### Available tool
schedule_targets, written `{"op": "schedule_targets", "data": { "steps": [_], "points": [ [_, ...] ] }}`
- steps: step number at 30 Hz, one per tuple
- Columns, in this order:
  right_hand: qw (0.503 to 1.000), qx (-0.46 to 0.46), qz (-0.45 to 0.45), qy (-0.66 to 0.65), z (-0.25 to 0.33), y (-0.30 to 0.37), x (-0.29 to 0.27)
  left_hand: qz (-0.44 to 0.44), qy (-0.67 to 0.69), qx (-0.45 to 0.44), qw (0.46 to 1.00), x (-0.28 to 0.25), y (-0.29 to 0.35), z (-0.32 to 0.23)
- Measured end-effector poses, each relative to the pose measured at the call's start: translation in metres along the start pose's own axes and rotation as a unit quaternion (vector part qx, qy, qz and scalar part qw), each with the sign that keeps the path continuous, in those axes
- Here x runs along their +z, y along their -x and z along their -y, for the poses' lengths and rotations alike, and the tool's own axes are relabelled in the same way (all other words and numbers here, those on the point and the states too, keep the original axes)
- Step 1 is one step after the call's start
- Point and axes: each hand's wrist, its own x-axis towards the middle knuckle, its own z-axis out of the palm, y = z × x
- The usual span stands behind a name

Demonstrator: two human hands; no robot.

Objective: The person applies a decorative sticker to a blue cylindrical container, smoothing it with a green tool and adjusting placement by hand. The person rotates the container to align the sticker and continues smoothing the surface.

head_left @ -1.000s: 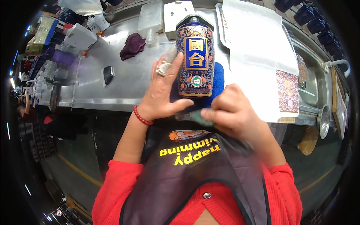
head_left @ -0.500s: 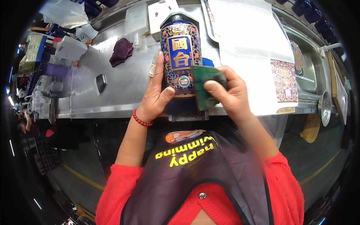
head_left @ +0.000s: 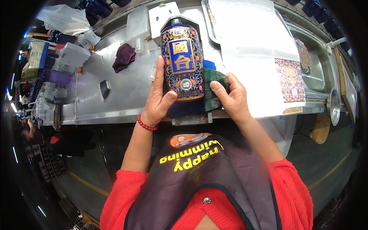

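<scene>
A dark blue bottle [head_left: 181, 59] with an ornate floral wrap and a gold-framed panel lies tilted back on a support at the metal counter's near edge. Along its left side my left hand [head_left: 158, 99] is closed on it, thumb over the lower front, a red bead bracelet at the wrist. My right hand [head_left: 234, 100] grips a green translucent scraper [head_left: 211, 89], its blade against the bottle's lower right side. Part of the scraper's dark grip is hidden by my fingers. Behind the scraper shows a bit of blue [head_left: 208, 64].
On the counter to the left lie a purple cloth [head_left: 124, 58] and a small black piece [head_left: 104, 89]. White sheets [head_left: 249, 57] cover the right side, with a patterned label [head_left: 289, 78] on them. Beyond is a sink [head_left: 319, 82]. A plastic container [head_left: 138, 23] stands behind.
My right hand has moved the scraper from the bottle's front right edge to around its right side, so the blade is turned more away. My left hand keeps its hold.
</scene>
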Motion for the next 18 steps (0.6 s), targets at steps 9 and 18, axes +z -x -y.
{"op": "schedule_targets", "data": {
  "steps": [9,18],
  "points": [
    [0.966,-0.18,-0.054,0.177,0.038,-0.006,0.0,-0.013,-0.391,0.029,0.92,-0.006,0.01,-0.002],
    [0.85,-0.407,0.058,0.33,0.073,-0.001,0.006,-0.065,-0.507,0.086,0.855,-0.003,0.01,-0.034]
  ]
}}
